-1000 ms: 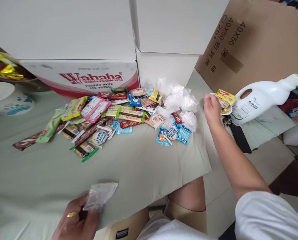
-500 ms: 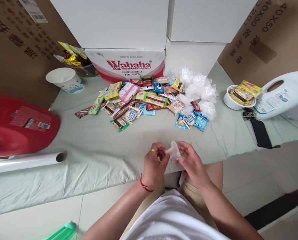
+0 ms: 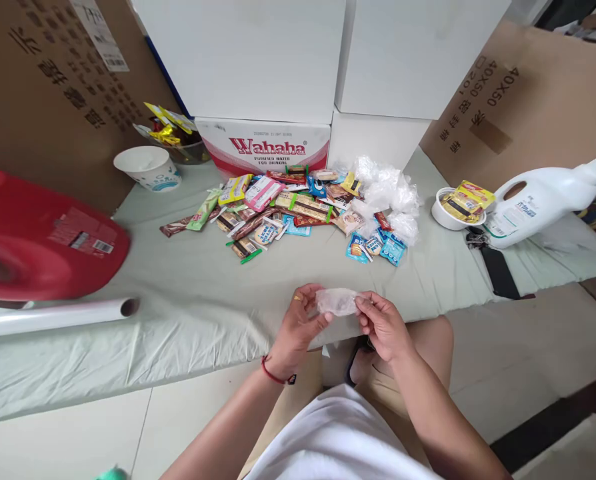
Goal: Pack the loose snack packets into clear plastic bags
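Note:
A small clear plastic bag (image 3: pixel 336 302) is stretched sideways between my two hands, just over the front edge of the cloth-covered bench (image 3: pixel 203 280). My left hand (image 3: pixel 302 319) grips its left end with curled fingers and the thumb below. At the other end, my right hand (image 3: pixel 382 325) pinches it between thumb and fingers. Beyond my hands lies a pile of wrapped snacks (image 3: pixel 303 207), with several blue packets (image 3: pixel 392 249) at its near right. Crumpled clear plastic bags (image 3: pixel 385 187) are heaped beside the pile.
To the left are a red jug (image 3: pixel 53 240), a white roll (image 3: pixel 58 317) and a paper cup (image 3: pixel 148 170). On the right stand a white bowl of packets (image 3: pixel 453 217), a white detergent bottle (image 3: pixel 533 207) and a black phone (image 3: pixel 499 272). White boxes (image 3: pixel 258 60) rise behind.
The crumpled plastic bag has been drawn out flat and wider between my hands. My right hand has closed on its right end. The head view has shifted a little.

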Demonstrator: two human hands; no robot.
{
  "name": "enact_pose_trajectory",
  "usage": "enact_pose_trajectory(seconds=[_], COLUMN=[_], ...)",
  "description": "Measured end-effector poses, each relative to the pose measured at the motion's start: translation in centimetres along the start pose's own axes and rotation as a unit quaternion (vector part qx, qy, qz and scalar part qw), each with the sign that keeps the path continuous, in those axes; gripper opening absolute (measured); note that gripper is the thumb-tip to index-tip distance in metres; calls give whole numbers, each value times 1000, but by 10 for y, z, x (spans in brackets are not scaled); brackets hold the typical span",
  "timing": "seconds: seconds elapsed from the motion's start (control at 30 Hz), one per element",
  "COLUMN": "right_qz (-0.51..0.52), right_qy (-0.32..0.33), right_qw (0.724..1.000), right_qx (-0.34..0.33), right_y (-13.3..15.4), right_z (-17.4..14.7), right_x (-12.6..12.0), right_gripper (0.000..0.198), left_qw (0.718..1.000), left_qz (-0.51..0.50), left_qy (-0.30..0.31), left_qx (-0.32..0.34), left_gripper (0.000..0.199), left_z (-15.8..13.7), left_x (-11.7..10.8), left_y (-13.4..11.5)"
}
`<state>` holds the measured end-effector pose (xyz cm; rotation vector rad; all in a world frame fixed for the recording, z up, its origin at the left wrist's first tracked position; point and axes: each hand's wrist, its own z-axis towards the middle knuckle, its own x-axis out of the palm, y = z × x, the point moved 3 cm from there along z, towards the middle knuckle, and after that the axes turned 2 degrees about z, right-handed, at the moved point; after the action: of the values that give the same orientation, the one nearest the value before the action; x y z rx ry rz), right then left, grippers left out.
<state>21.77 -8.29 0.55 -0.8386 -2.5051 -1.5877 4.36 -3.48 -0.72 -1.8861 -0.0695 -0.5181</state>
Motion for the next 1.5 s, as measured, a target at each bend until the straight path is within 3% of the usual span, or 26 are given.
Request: enact_pose_trajectory(seconds=[0.03, 0.13, 0.27, 0.37, 0.47, 0.53, 0.6, 0.67, 0.7, 0.8, 0.9, 0.97, 1.0, 1.13, 1.23, 1.3, 1.37, 1.43, 1.5], right_qz=[13, 47, 36, -90, -238, -319, -373, -392, -390, -377, -385, -399, -410, -496, -525, -492, -432, -384, -359], right_qy=[-3, 2, 0, -65, -76, -11, 29, 17, 5, -19, -54, -75, -78, -23, 75, 136, 136, 51, -39], right_qw=[1000, 998, 998, 990, 933, 905, 883, 869, 865, 859, 845, 823, 808, 737, 707, 729, 784, 840, 870], right_qx=[5, 34, 56, -91, -259, -283, -283, -301, -316, -347, -368, -397, -415, -459, -468, -456, -424, -381, -335], right_y=[-1, -3, -10, -5, 7, 9, 9, 9, 9, 8, 3, -2, -6, -25, -37, -38, -33, -26, -23], right_z=[-2, -3, -4, -11, -25, -30, -31, -31, -31, -33, -34, -35, -36, -40, -48, -53, -54, -47, -37], right_x=[0, -6, -23, -33, -26, -16, -8, -8, -9, -16, -20, -18, -14, 9, 26, 29, 23, 11, 2], right_gripper=[46, 47, 49, 44, 42, 48, 34, 14, 14, 15, 16, 19, 21, 29, 27, 23, 20, 19, 26], left_qw=[1000, 998, 999, 999, 997, 997, 998, 998, 998, 993, 972, 960, 965, 989, 992, 993, 992, 992, 994], left_qz=[18, 37, 10, 28, 66, 75, 66, 58, 62, 92, 122, 142, 146, 73, 11, -11, -32, -38, -25], left_qy=[12, 34, 7, -19, -26, -13, -6, -12, -19, -70, -196, -236, -218, -27, -11, -47, -80, -92, -78], left_qx=[-2, -23, -34, -21, -3, -8, -18, -21, -19, -1, 39, 42, 20, -128, -126, -105, -93, -83, -75], left_gripper=[65, 46, 43, 45, 45, 45, 46, 47, 48, 49, 53, 50, 49, 56, 49, 44, 41, 40, 40], left_z=[0, 1, 3, 3, 1, 0, -1, 1, 3, 11, 11, 4, -1, -21, -24, -19, -14, -12, -13], left_x=[1, 2, -5, -8, -7, -4, -3, -5, -8, -19, -31, -31, -28, 2, 14, 12, 7, 3, 4], left_y=[2, 9, 12, 14, 15, 15, 15, 13, 11, 6, -1, -4, -4, 7, 13, 16, 18, 19, 19])
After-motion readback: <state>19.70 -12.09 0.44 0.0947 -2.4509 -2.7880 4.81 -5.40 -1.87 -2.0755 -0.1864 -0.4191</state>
